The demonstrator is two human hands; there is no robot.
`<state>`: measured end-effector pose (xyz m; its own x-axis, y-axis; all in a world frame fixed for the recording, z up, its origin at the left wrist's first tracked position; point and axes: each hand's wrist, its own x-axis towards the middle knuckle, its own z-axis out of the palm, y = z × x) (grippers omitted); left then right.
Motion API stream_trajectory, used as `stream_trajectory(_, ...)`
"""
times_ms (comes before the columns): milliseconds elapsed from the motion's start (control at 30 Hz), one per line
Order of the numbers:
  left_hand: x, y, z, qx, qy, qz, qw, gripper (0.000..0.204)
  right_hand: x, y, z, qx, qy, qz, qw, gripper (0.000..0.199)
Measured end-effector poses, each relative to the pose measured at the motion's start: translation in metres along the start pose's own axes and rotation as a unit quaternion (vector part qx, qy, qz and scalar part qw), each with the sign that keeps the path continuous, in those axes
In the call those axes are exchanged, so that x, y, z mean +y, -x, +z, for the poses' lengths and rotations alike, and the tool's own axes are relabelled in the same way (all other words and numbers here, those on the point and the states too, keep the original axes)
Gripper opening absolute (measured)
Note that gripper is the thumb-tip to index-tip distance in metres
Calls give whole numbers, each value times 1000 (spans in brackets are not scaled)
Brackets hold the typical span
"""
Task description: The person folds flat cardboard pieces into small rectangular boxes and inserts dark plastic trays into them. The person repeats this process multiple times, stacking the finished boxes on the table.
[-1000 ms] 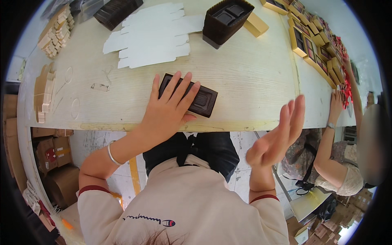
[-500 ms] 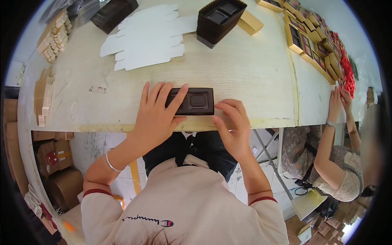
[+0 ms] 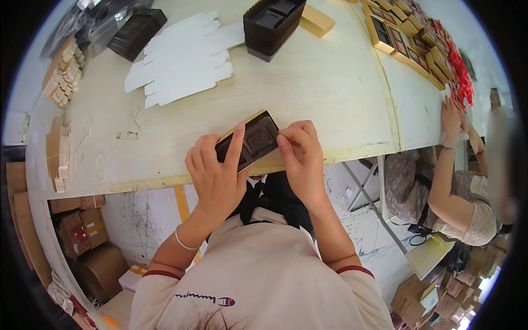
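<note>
So both hands are on a dark brown moulded plastic tray with a thin gold cardboard edge (image 3: 248,141), held tilted right at the near edge of the pale wooden table (image 3: 330,93). The left hand (image 3: 215,177) sits at about 7 o'clock from the tray, fingers curled around its lower left end, with the index finger stretched straight up across the dark face. The right hand (image 3: 301,159) is at roughly 4 o'clock from it, thumb and forefinger pinched on the tray's right end, the other fingers folded loosely below. The tray ends up sandwiched between the two hands, its far long side pointing toward 1 o'clock.

Further up the table at 12 o'clock there's a stack of dark brown plastic trays (image 3: 271,25), with a flat tan cardboard box (image 3: 317,20) just beside it. At 11 o'clock lies a fan of flat white die-cut card blanks (image 3: 184,60), and past those another dark tray stack in clear wrap (image 3: 135,32). Over at 2 o'clock runs a row of gold boxes with dark inserts (image 3: 410,47), and another person's hand (image 3: 452,113) rests on the table edge at 3 o'clock.
</note>
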<state>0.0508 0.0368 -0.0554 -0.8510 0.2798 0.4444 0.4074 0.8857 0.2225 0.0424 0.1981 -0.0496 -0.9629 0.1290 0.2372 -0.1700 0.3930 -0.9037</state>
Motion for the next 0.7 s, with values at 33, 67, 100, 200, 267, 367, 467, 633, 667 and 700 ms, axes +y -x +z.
stream_trajectory(33,-2,0,0,-10,8,-4,1000,72,3,0,0,-5,-54,13,998,12)
stream_trajectory(67,-5,-2,0,-19,16,-8,1000,71,4,2,2,14,64,-54,996,13)
stream_trajectory(100,-6,-2,0,-29,24,-12,999,70,4,5,3,34,182,-120,975,13)
stream_trajectory(200,-5,-3,-2,-29,8,2,1000,68,1,6,0,23,272,-154,950,15)
stream_trajectory(267,-1,-3,-1,-20,26,13,999,67,2,2,-7,3,228,-116,967,17)
stream_trajectory(367,-1,-7,1,-39,39,28,998,67,0,-7,-13,24,120,-35,992,21)
stream_trajectory(467,-6,-11,-2,-87,49,40,994,68,-13,-18,-23,-11,26,12,1000,20)
stream_trajectory(633,-16,-25,-8,-135,88,92,983,71,10,-32,-23,-111,128,-74,983,25)
stream_trajectory(667,-18,-26,-8,-156,106,86,978,72,8,-34,-24,-126,156,-70,977,27)
stream_trajectory(700,-19,-26,-10,-176,123,80,973,72,11,-38,-23,-144,122,-54,981,29)
